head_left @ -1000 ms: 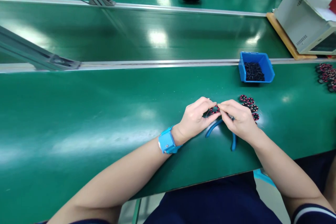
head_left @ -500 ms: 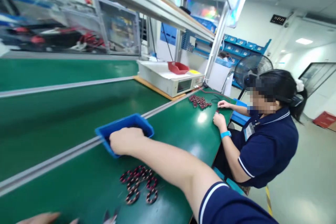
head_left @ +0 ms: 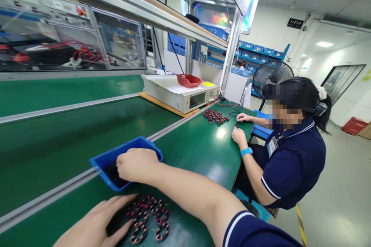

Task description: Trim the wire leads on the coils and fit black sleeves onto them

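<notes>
My right hand (head_left: 138, 164) reaches into a blue plastic bin (head_left: 153, 144), its fingers curled down over dark contents that I cannot make out. Whatever the fingertips hold is hidden behind the hand. Below the bin, my left hand (head_left: 95, 220) is open, thumb and fingers apart, beside a small pile of ring-shaped coils (head_left: 162, 231). These coils are dark rings with reddish and copper-coloured bands, lying flat on the green bench (head_left: 185, 139). My left fingertips come close to the pile's left edge; whether they touch it I cannot tell.
To the right a co-worker (head_left: 292, 162) sits handling a small coil, near another coil pile (head_left: 216, 117). A bench instrument (head_left: 179, 94) with a red tray (head_left: 189, 81) on top stands at the back. A metal rail (head_left: 174, 125) runs along the bench, under a shelf frame.
My left hand has come in from the lower left toward the coils. My right hand stays in the bin, its fingers raised slightly. The view has shifted; pliers-like tips at the bottom are no longer visible.
</notes>
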{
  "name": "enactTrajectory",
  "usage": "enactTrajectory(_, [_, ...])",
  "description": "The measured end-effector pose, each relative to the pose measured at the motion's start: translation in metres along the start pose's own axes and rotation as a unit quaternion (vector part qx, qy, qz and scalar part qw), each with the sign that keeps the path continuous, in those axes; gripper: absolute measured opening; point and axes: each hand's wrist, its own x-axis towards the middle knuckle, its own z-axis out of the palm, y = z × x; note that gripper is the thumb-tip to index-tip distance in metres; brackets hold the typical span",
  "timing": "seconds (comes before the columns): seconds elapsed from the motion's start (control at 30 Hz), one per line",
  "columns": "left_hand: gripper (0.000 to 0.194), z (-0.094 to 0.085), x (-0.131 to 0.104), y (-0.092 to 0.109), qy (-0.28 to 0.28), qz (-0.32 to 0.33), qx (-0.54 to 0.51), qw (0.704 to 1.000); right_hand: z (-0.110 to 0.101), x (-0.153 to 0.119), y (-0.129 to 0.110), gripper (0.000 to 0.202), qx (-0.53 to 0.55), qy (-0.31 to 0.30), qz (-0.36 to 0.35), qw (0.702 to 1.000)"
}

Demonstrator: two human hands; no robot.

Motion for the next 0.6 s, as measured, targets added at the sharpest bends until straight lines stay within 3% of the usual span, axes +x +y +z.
enactTrajectory(0.07, [0.022, -0.012, 0.006, 0.024, -0.028, 0.022, -0.019, 0.999, -0.008, -0.003, -0.002, 0.021, 0.023, 0.013, 0.007, 1.000])
enactTrajectory(0.13, [0.017, -0.023, 0.007, 0.049, -0.021, 0.018, -0.019, 0.999, -0.017, -0.009, -0.004, 0.019, 0.066, 0.009, 0.011, 0.998])
enactTrajectory(0.2, [0.017, -0.030, -0.001, 0.069, -0.019, -0.034, -0.016, 0.999, -0.023, -0.021, -0.005, 0.022, 0.128, 0.013, 0.013, 0.992])
enactTrajectory(0.3, [0.016, -0.037, -0.038, 0.089, 0.070, -0.116, -0.095, 0.986, -0.018, -0.051, -0.008, 0.021, 0.253, -0.007, -0.002, 0.967])
enactTrajectory(0.4, [0.018, -0.039, -0.093, 0.108, 0.146, -0.184, -0.221, 0.947, -0.001, -0.101, -0.016, 0.020, 0.379, -0.090, -0.032, 0.921])
enactTrajectory(0.47, [0.019, -0.036, -0.126, 0.121, 0.170, -0.218, -0.268, 0.923, 0.009, -0.136, -0.023, 0.021, 0.519, -0.160, -0.003, 0.840])
enactTrajectory(0.53, [0.019, -0.032, -0.149, 0.130, 0.182, -0.244, -0.285, 0.909, 0.018, -0.164, -0.030, 0.022, 0.581, -0.201, 0.028, 0.788])
enactTrajectory(0.6, [0.019, -0.028, -0.162, 0.131, 0.192, -0.258, -0.280, 0.905, 0.024, -0.178, -0.036, 0.022, 0.591, -0.225, 0.035, 0.774])
